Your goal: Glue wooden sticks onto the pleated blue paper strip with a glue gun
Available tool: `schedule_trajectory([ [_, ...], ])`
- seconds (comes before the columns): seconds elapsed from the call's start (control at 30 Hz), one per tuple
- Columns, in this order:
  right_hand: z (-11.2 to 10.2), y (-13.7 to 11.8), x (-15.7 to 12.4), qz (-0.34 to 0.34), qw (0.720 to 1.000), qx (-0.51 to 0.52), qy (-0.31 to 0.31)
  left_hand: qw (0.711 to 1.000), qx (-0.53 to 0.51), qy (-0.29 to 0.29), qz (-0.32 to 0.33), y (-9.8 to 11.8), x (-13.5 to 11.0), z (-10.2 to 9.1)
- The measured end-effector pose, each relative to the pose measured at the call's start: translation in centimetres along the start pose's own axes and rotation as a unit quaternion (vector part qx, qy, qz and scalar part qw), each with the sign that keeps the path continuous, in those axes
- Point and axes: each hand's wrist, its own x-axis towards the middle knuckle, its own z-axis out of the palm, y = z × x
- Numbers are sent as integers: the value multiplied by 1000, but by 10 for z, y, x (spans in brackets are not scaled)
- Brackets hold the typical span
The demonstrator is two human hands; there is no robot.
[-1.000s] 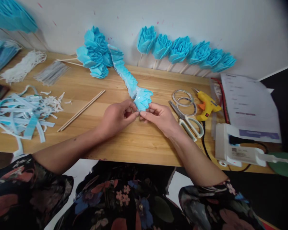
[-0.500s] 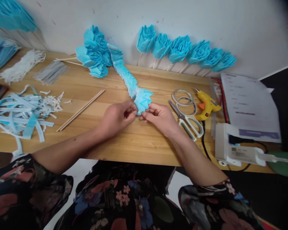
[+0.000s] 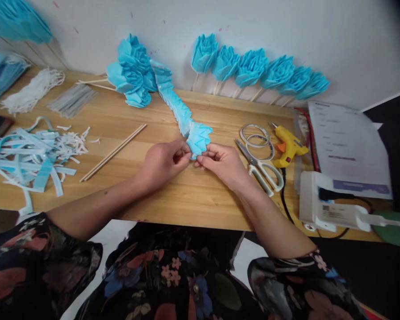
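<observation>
Left hand [image 3: 165, 160] and right hand [image 3: 222, 162] pinch the blue petal piece [image 3: 199, 138] between them, its lower edge nearest, probably to steady it.

I count, from the dial centre: two hands, my left hand [image 3: 165, 162] and right hand [image 3: 225, 164]; one pleated strip [image 3: 200, 138]. Nine o'clock: two sticks [image 3: 113, 153]. Ten o'clock: one cord bundle [image 3: 35, 91], one wire bundle [image 3: 72, 99]. Eleven o'clock: bunched flowers [image 3: 133, 71], overlapping, count unreadable. Twelve to two o'clock: six stemmed flowers [image 3: 251, 67]. Three o'clock: one pair of scissors [image 3: 257, 163], one glue gun [image 3: 290, 147].
</observation>
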Motion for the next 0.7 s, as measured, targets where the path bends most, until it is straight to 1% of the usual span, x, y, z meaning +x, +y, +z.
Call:
schedule_trajectory([
  [0.2,1,1,1,-3,1000,-10,0,1000,3,-14,-27,1,1,0],
  [0.7,0,2,1,1,1000,6,3,1000,-4,-11,-13,0,2,-1],
])
